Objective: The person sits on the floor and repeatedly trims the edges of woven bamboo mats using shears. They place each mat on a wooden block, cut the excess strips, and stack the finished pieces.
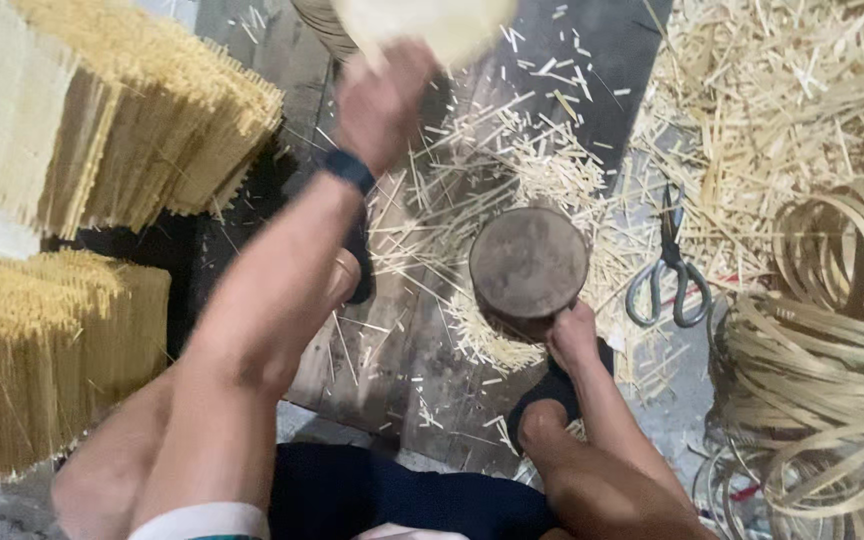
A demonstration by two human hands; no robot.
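- Knees (592, 490) and dark shorts sit closest to us at the bottom edge; we squat over a wooden board (392, 370).
- Landmark: round wood block (527, 262), standing on end on the board, flat top facing up at us.
- R hand (574, 335) rests at the block's near rim, fingers curled against its side. It looks like a loose hold, but how firm we can't tell.
- L hand (382, 100) is up beyond and to the left of the block, blurred, closed on a pale flat piece (432, 25) that runs out of the top edge. Dark band at the wrist.
- Key relation: the pale piece lies up-left of the block, well apart from it; L hand has it, R hand is the one near the block. The piece's long axis can't be read because of blur and cropping.
- Scissors (670, 280) lie just right of the block, tips pointing away from us.
- Coils of thin strip (832, 350) are farther right; loose slivers (492, 170) are scattered all round the block.
- Stacks of cut sticks (102, 130) stand well left of the block.
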